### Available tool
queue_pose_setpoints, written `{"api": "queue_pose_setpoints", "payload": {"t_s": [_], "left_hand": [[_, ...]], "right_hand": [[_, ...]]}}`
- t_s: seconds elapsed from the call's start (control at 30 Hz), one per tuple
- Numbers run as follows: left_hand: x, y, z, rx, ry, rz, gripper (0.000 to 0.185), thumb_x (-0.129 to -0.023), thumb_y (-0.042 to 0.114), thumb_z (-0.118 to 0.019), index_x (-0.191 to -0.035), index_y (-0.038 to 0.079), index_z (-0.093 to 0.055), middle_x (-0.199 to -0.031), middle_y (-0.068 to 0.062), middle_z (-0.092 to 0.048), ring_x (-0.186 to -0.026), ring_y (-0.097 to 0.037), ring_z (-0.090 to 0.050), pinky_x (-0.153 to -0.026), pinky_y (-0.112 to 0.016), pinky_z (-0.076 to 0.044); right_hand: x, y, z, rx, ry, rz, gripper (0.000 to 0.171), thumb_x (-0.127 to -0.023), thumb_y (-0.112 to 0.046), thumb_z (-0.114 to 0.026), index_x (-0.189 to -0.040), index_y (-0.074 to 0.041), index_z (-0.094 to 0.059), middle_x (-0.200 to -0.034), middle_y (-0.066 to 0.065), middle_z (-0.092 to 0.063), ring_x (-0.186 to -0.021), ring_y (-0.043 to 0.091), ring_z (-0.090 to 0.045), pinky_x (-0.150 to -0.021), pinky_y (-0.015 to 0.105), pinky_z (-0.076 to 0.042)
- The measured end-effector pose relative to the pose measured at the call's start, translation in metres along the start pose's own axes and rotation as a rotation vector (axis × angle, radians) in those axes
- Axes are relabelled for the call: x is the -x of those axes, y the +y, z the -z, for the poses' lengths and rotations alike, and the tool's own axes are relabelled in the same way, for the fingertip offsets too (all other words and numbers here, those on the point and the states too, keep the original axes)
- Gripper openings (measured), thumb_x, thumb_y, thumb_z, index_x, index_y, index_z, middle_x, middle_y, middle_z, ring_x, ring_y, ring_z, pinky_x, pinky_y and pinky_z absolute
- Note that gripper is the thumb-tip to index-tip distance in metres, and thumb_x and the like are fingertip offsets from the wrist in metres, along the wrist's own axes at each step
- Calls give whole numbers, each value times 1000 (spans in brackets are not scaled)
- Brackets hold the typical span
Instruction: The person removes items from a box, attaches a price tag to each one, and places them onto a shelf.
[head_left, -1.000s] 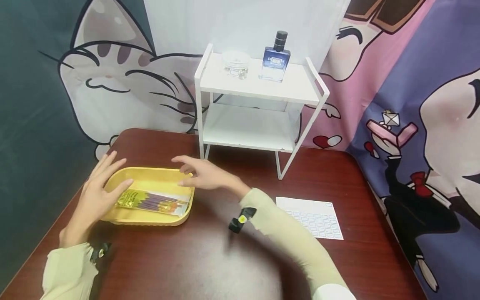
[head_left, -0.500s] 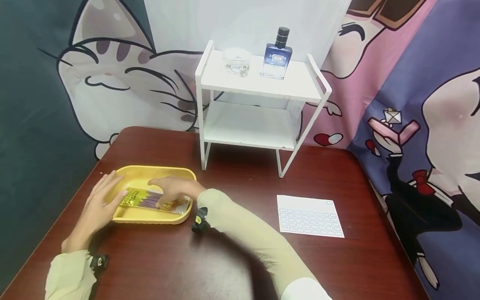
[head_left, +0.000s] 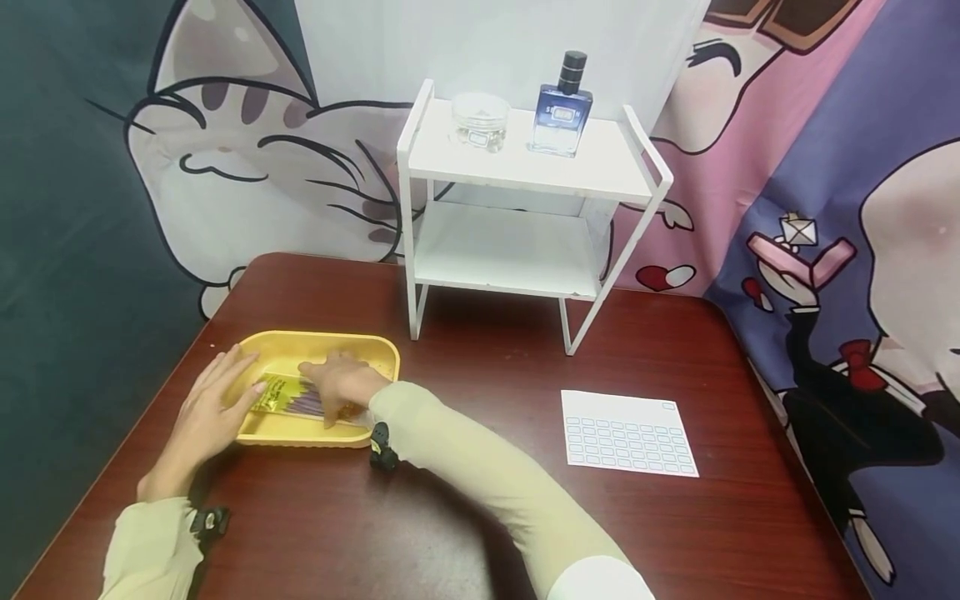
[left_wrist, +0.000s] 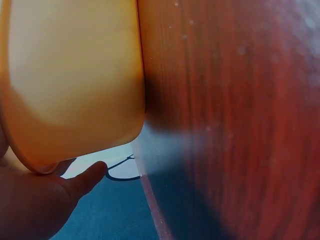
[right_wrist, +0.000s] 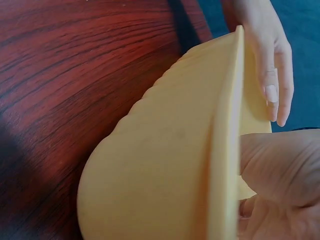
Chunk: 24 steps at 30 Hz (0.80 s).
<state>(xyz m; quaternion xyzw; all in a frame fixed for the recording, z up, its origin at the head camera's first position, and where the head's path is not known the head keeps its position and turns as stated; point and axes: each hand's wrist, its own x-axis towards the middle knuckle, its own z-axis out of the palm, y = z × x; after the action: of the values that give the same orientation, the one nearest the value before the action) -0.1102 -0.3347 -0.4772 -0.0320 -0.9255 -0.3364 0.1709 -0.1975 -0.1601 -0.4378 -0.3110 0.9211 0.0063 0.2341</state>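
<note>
A yellow tray (head_left: 300, 433) stands on the left part of the table. Inside it lies a flat pack of paintbrushes (head_left: 281, 393) with a yellow-green label and purple handles. My right hand (head_left: 341, 387) reaches into the tray over the right part of that pack, thumb and index finger spread apart. Its other fingers are hidden, and the tray wall covers its fingertips in the right wrist view. At the tray's left end is my left hand (head_left: 206, 417), its fingers extended along the rim; the left wrist view shows its thumb beside the tray wall.
Behind the tray, to the right, stands a white two-tier shelf (head_left: 502, 250). On its top are a clear jar (head_left: 480, 125) and a blue perfume bottle (head_left: 561, 117). A white sheet with a printed grid (head_left: 630, 433) lies on the table (head_left: 450, 533), right of my right forearm.
My right hand has moved left and down, from above the tray's right end to over the brush pack inside. My left hand has come slightly lower beside the tray's left end.
</note>
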Motion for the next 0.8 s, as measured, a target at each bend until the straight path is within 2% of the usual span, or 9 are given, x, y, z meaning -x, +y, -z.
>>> {"api": "queue_pose_setpoints", "payload": {"t_s": [0.17,0.3,0.4,0.6,0.7,0.8], "left_hand": [[4,-1,0,-12,-26,12,44,-90,21,-58,-129,3,-51,-148,-22,-27,-137,-43,-18,-104,-66,-14],[4,0,-1,-16,-41,32,44,-90,24,-58,-129,4,-52,-150,-19,-25,-134,-47,-22,-98,-69,-18],[3,2,-1,-24,-49,44,44,-91,25,-57,-130,5,-51,-151,-18,-24,-131,-50,-24,-95,-70,-20],[0,2,1,-1,-67,65,44,-92,25,-55,-131,5,-51,-152,-15,-22,-133,-49,-22,-96,-71,-18],[0,2,2,17,-84,81,45,-93,26,-53,-132,4,-49,-153,-14,-21,-134,-48,-21,-96,-71,-17],[0,1,3,18,-91,86,46,-94,26,-52,-133,4,-47,-153,-15,-20,-135,-48,-20,-97,-71,-17]], "right_hand": [[-2,0,-6,-25,3,6,81,-59,-26,-87,-124,-42,-40,-113,-7,-41,-102,11,-37,-70,25,-42],[-4,3,-7,-32,0,22,72,-60,-21,-86,-117,-35,-43,-103,-7,-46,-92,10,-43,-61,21,-43],[-4,6,-6,-59,-22,28,65,-63,-18,-85,-112,-33,-44,-98,-8,-49,-84,10,-50,-56,21,-46],[-3,13,1,-90,-56,57,54,-68,-10,-80,-105,-28,-46,-94,-7,-51,-78,11,-53,-53,24,-47],[-4,16,4,-89,-75,107,53,-69,-4,-77,-107,-25,-46,-95,-6,-51,-76,11,-52,-51,23,-45],[-6,18,7,-123,-101,156,61,-71,2,-72,-117,-28,-46,-103,-8,-51,-80,10,-52,-51,21,-43]]}}
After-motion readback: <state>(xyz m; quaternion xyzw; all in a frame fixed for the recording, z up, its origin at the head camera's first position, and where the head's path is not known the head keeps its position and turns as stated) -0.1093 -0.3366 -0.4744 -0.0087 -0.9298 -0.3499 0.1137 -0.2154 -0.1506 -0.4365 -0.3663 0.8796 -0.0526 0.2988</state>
